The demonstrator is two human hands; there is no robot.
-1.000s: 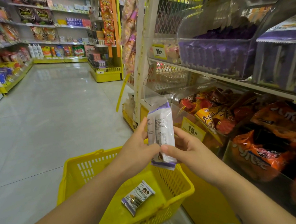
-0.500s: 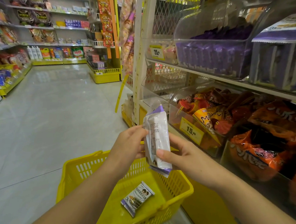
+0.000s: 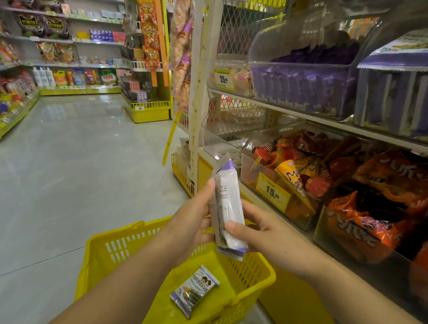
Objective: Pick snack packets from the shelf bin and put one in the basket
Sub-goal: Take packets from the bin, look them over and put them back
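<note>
Two white-and-purple snack packets [image 3: 227, 207] stand upright, back sides facing me, above the yellow basket [image 3: 117, 251]. My left hand [image 3: 191, 223] grips them from the left and my right hand [image 3: 261, 232] from the right, thumb across the front packet. One more purple-edged packet [image 3: 195, 289] lies flat on the basket floor. The clear shelf bin [image 3: 302, 89] full of purple packets sits on the upper shelf at the right.
Below that shelf, clear bins hold orange and red snack bags [image 3: 370, 204] with a yellow 15 price tag [image 3: 272, 191]. A white shelf post [image 3: 200, 86] rises just beyond my hands. The tiled aisle floor [image 3: 64, 177] stretches left toward stocked shelves.
The packets and both hands have shifted slightly to the left and stand more upright over the basket. The packet lying in the basket has not moved.
</note>
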